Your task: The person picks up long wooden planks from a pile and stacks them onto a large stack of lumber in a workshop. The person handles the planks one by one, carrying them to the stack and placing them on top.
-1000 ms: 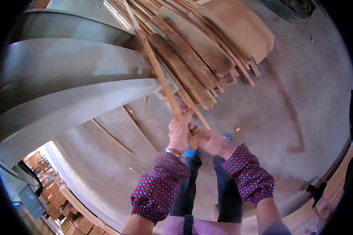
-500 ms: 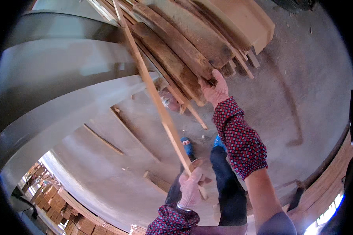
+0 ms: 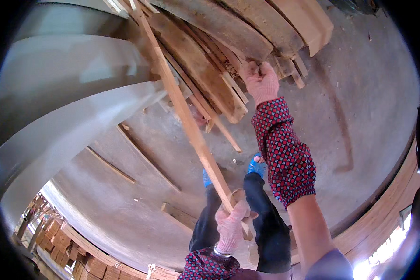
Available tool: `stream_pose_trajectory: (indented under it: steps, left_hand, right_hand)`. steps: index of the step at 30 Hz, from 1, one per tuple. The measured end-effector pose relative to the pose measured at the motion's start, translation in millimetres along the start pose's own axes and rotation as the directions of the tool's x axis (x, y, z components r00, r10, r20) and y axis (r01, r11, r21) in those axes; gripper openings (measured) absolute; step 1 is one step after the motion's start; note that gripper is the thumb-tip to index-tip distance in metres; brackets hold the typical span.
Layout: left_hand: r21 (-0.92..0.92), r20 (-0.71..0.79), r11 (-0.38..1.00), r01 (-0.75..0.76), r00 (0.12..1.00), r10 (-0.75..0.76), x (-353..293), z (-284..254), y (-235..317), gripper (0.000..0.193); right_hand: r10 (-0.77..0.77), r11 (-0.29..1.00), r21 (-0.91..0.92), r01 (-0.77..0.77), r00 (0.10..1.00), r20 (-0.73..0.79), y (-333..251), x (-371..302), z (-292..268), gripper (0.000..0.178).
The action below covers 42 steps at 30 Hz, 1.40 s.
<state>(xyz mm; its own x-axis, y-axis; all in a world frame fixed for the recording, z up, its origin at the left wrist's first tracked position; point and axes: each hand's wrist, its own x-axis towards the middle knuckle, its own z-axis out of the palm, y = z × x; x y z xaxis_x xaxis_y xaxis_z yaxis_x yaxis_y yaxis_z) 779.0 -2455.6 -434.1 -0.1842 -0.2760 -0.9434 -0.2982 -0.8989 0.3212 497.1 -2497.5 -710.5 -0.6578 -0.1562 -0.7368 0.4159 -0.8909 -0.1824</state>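
Observation:
My left hand (image 3: 232, 219), in a pink knitted glove, is closed round the near end of a long narrow wooden strip (image 3: 191, 128). The strip slants away to the far left, its far end over the wood pile. My right arm reaches forward, and my gloved right hand (image 3: 262, 84) grips the near end of a rough wooden board (image 3: 219, 28) on the pile. The fingertips are partly hidden at the board's end. Left of it lies another rough, brown-edged board (image 3: 196, 65), with thin strips showing in the gap between them.
A large grey curved metal body (image 3: 79, 70) stands at the left. Loose wood strips (image 3: 149, 158) lie on the concrete floor beside my legs. A wide pale board (image 3: 308, 28) tops the pile's right side. Stacked wood (image 3: 60, 242) shows at the lower left, long timber (image 3: 382, 205) at the right.
My right hand has moved farther away with the board's end, and a gap has opened beside the left board. My left hand still holds the strip.

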Motion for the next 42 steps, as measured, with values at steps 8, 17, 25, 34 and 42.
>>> stream_pose_trajectory:
  steps: [8, 17, 25, 34, 42]
  left_hand:
    - [-0.153, -0.005, 0.987, -0.048, 0.999, 0.048, -31, 37, 25, 0.03]
    - [-0.045, 0.019, 0.996, 0.071, 0.997, -0.07, -36, 53, 43, 0.043]
    - [-0.166, 0.083, 0.985, 0.042, 0.996, -0.028, -27, 57, 47, 0.035]
    - [-0.269, 0.154, 0.963, -0.022, 0.986, 0.065, -20, 54, 38, 0.022]
    - [-0.281, 0.071, 0.959, 0.047, 0.997, -0.027, -9, -86, 9, 0.024]
  right_hand:
    - [0.01, 0.809, -0.583, -0.07, 0.994, -0.106, 30, -24, 5, 0.025]
    - [0.219, 0.897, -0.342, -0.279, 0.954, -0.205, 73, 23, 33, 0.02]
    - [0.336, 0.851, -0.379, -0.364, 0.932, -0.139, 68, 31, 34, 0.021]
    - [0.317, 0.798, -0.493, -0.347, 0.937, -0.147, 66, 27, 25, 0.021]
    - [0.419, 0.754, -0.507, -0.417, 0.9, -0.117, 60, 29, 21, 0.035]
